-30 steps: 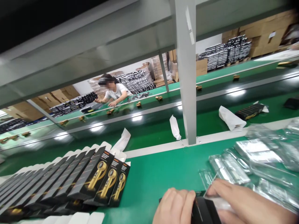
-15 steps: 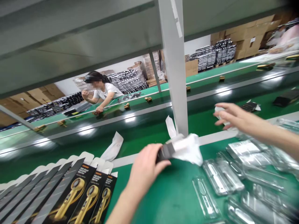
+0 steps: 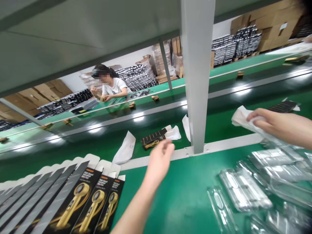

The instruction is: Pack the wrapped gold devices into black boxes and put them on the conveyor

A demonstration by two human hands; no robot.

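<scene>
Right fingers gripping white bag, left fingers loosely curled near box

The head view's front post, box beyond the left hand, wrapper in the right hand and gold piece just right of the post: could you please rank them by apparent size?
Largest: front post
Middle: box and wrapper, too alike to rank; right hand partly hides the wrapper
Smallest: gold piece
</scene>
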